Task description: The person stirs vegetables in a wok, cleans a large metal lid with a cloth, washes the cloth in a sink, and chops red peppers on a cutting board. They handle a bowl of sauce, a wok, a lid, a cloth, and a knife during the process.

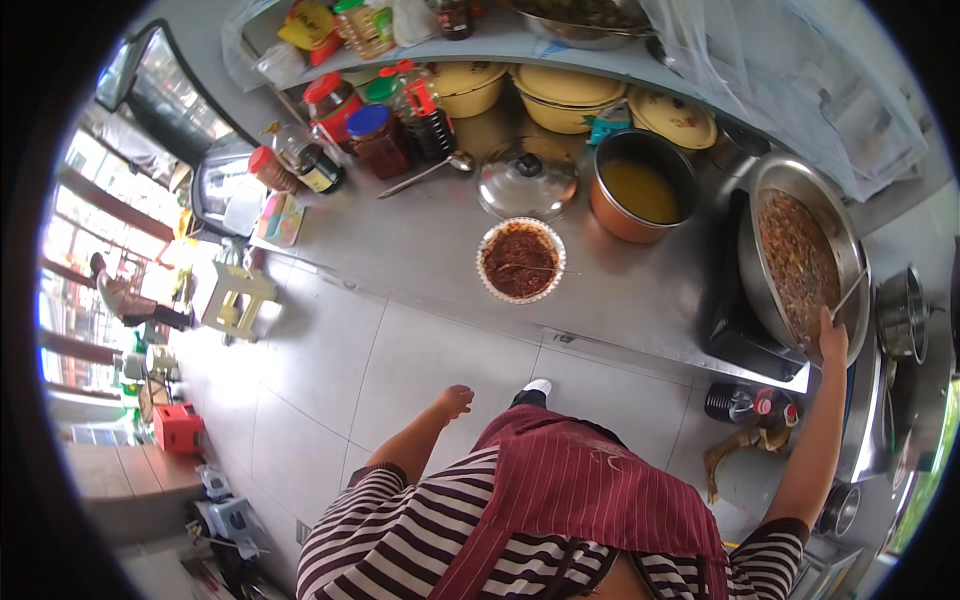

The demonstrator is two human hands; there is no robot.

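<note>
My right hand (pixel 832 341) grips the thin metal handle of a utensil (pixel 851 291) at the near rim of a large steel basin (pixel 765 169). Chopped reddish-brown food (pixel 799 255) lies in the basin; the utensil's far end cannot be made out clearly. My left hand (pixel 454 402) hangs over the floor, fingers slightly curled, with nothing visible in it. A white bowl of dark red chili paste (pixel 520 259), a spoon resting in it, stands on the steel counter. Behind it lies a glass lid (pixel 528 177), and right of that stands an orange pot of yellow liquid (pixel 641 191).
Bottles and jars (pixel 379 135), a ladle (pixel 427 174) and lidded enamel pots (pixel 566 97) stand along the counter's back beneath a shelf (pixel 480 51). A plastic stool (pixel 238 300) and a distant person (pixel 127 296) are at left. Large bottles (pixel 750 405) and a gas cylinder (pixel 750 476) stand below the counter at right.
</note>
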